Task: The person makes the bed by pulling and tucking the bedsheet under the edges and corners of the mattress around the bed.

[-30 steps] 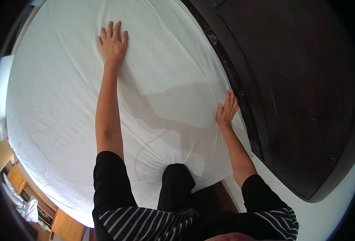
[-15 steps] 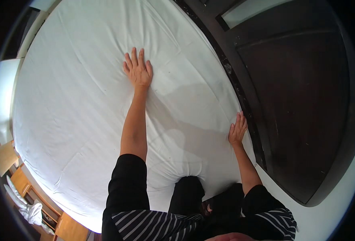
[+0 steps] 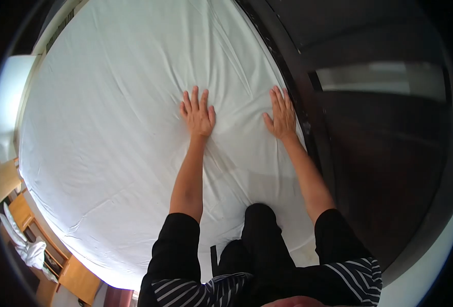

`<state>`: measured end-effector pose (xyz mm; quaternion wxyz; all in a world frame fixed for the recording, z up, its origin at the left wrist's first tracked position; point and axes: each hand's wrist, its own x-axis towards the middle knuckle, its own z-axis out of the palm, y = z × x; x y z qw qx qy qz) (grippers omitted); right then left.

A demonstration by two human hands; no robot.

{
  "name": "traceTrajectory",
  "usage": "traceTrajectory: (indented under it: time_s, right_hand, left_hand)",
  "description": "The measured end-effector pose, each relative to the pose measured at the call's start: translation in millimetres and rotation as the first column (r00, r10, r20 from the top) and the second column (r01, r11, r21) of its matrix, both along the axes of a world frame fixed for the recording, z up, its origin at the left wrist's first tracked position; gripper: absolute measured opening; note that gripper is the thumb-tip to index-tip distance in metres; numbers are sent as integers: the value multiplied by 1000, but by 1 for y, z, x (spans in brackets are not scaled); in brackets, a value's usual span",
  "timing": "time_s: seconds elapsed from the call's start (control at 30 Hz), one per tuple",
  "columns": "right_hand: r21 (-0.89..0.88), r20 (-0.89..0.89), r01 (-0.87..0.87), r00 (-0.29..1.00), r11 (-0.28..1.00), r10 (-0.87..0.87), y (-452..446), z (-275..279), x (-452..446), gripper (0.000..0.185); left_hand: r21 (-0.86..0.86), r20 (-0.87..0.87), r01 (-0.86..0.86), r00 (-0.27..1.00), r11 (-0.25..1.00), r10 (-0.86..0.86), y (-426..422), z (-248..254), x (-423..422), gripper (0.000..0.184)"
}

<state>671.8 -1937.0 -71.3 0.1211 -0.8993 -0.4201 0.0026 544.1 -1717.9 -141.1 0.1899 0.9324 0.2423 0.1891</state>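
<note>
A white sheet [image 3: 108,153] covers a wide mattress, with creases fanning out around both hands. My left hand [image 3: 198,113] lies flat on it near the middle, fingers spread, pressing the cloth. Close to the mattress's right edge, my right hand [image 3: 281,113] rests palm down with its thumb apart from the fingers. Neither hand holds anything. One of my knees [image 3: 261,217] is on the sheet at the near side.
A dark wooden headboard [image 3: 380,153] with a pale gap in it runs along the right side. Down at the left stand wooden chairs [image 3: 80,279], with white cloth [image 3: 32,253] on one. A pale wall shows at the lower right.
My right hand has moved forward along the mattress edge, now nearly level with my left. My left hand stays flat on the sheet. A knee has come further onto the mattress; the view has shifted.
</note>
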Motion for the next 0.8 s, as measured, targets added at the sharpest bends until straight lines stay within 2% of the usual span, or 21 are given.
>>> traceTrajectory:
  time_s: [0.1, 0.33, 0.5, 0.8]
  right_hand:
    - [52, 34, -38, 999, 998, 36, -4, -14, 10, 65]
    - [-40, -35, -37, 999, 999, 36, -6, -24, 18, 66]
    - [-74, -57, -30, 998, 997, 26, -8, -32, 18, 68]
    - [-18, -81, -28, 996, 999, 26, -12, -41, 19, 72]
  left_hand:
    - [-33, -25, -8, 1000, 999, 7, 0, -1, 6, 48]
    - [-49, -71, -19, 997, 999, 16, -1, -14, 10, 50]
    - [-115, -135, -28, 991, 993, 13, -3, -4, 7, 51]
    - [-95, -154, -26, 988, 995, 11, -5, 7, 10, 49]
